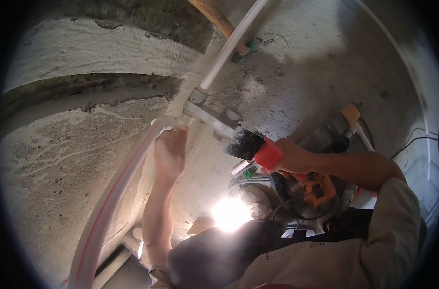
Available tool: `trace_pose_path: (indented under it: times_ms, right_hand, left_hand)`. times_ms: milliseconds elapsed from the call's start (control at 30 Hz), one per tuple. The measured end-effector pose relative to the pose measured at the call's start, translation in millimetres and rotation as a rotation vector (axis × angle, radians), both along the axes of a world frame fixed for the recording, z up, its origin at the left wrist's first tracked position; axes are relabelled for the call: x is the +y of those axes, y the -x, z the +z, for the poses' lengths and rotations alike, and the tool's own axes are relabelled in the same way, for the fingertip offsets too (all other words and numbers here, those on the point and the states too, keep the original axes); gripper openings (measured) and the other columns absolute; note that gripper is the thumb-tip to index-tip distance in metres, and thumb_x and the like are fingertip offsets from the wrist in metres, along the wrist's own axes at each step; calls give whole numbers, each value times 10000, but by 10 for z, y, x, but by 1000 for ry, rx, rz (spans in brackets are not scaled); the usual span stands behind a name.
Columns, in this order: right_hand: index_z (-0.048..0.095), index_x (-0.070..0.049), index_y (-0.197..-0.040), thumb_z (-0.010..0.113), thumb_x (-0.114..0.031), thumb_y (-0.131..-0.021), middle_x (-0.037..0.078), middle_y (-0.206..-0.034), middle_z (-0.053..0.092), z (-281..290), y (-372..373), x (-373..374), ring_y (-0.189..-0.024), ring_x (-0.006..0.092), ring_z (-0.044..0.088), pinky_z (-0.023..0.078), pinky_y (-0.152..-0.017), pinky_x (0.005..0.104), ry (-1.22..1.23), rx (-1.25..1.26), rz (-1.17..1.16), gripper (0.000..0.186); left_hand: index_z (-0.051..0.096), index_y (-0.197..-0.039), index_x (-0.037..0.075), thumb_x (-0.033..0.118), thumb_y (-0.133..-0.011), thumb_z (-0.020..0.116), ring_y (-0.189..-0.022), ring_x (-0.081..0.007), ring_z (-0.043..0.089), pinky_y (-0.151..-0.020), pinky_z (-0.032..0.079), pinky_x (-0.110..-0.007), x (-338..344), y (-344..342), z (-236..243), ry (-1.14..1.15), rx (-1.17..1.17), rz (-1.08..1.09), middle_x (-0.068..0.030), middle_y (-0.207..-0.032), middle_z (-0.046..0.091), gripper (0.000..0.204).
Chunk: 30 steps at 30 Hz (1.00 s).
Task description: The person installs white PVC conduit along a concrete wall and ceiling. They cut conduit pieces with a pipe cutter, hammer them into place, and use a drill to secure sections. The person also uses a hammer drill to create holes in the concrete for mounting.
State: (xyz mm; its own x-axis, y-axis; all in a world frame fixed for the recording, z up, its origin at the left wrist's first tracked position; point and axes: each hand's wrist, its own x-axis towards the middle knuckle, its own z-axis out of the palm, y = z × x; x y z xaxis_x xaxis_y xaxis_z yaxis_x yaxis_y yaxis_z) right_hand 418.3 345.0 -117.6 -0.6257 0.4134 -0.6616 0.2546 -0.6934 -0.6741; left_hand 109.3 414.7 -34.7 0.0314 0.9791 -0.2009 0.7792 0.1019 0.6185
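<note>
My right hand (289, 156) is closed round the red handle of a pipe fusion welder (269, 153). Its dark, scuffed body leads to a flat metal heating plate (212, 120) that points up and left. A grey round die (198, 96) at the plate's tip meets the lower end of a white pipe (231, 48) with a red stripe. Another die (230, 115) sits nearer the body. My left hand (172, 147) is closed at the upper end of a second red-striped white pipe (111, 197), near a pale fitting (167, 121) beside the plate's tip. Its fingertips are partly hidden.
A wooden handle (217, 21) stands at the top. Below my right arm lie a yellow-orange tool (319, 189) and several dark things. A bright lamp (231, 214) glares at lower middle. Rough plastered wall (75, 149) fills the left; cables (412, 139) run at the right.
</note>
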Motion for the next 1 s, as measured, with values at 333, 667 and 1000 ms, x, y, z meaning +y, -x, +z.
trace_pose_path:
  times_ms: [333,667,1000]
  right_hand:
    - [689,-76,-807,828,-247,-847,38,-577,610,-4,238,-233,-457,138,550,442,-488,329,12,175,22,224]
    - [772,-48,-1064,865,-255,-845,29,-781,732,547,-48,-588,-608,102,661,533,-573,260,132,191,210,315]
    - [715,-26,-1081,801,-200,-892,59,-804,705,615,-682,-1203,-731,193,709,567,-697,345,-493,-22,172,271]
  left_hand:
    - [650,-924,-15,166,-1044,593,-623,-188,546,-576,418,-366,-421,415,115,143,210,28,-111,-702,593,225]
    - [611,-972,-28,155,-1063,576,-681,-139,487,-609,388,-329,-893,209,907,227,39,177,-57,-763,537,208]
    - [629,-1032,-33,142,-1075,545,-819,-147,514,-698,401,-327,-978,-251,834,206,-78,-41,-100,-908,560,199]
